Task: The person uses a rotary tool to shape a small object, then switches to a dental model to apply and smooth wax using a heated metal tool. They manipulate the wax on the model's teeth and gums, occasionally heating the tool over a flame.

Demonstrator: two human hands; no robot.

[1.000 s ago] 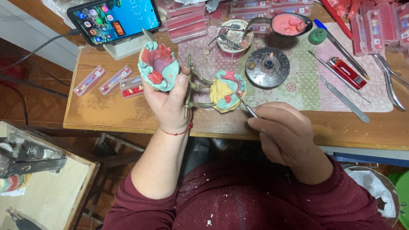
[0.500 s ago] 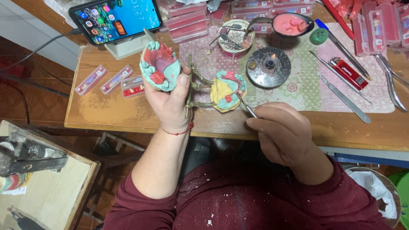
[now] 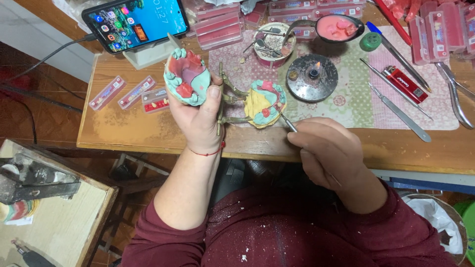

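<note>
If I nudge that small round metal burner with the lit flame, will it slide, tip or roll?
The round metal burner looks low, wide and flat-based, so it would probably slide rather than tip or roll. It sits on the patterned cloth mat, which may drag or bunch with it. Its small flame is lit, so the top is likely hot to touch.

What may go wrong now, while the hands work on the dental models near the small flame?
The lit burner stands close behind the yellow model; the right hand or its metal tool might drift into the flame. The left hand holds the hinged frame open with the teal model raised; it could slip.
</note>
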